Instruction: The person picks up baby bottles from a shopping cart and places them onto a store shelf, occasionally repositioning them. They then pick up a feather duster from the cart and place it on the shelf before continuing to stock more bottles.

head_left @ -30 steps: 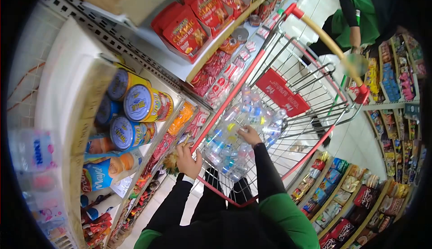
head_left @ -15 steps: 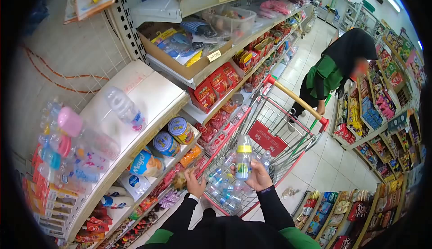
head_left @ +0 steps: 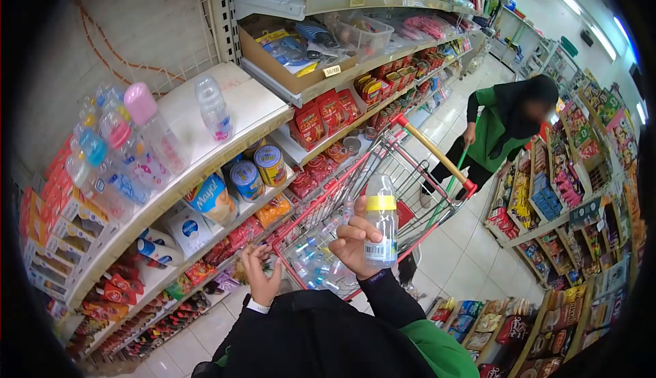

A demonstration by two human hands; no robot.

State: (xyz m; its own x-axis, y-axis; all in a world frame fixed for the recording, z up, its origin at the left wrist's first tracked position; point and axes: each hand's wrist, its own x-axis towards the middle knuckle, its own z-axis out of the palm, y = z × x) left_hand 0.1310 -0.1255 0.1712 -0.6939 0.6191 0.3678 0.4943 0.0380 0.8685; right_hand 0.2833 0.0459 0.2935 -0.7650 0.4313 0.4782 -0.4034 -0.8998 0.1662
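My right hand [head_left: 357,243] is wrapped round a clear baby bottle with a yellow ring [head_left: 381,231], held upright above the shopping cart [head_left: 326,215]. My left hand [head_left: 261,273] holds nothing, its fingers apart and partly curled, beside the cart's left edge. Several small bottles [head_left: 316,266] lie in the cart's basket. On the white shelf top [head_left: 236,101] to the left, one clear bottle [head_left: 214,110] stands apart from a group of bottles with pink and blue caps [head_left: 130,147].
Below the shelf top are cans [head_left: 247,180] and a Mayo! pack [head_left: 210,199]. Beyond the cart, a person in green and black [head_left: 502,125] stands in the aisle holding a green stick. Snack racks [head_left: 540,186] line the right side.
My right hand has raised the bottle nearer to the camera. My left hand has shifted left. The view has turned, and the person beyond the cart stands more upright.
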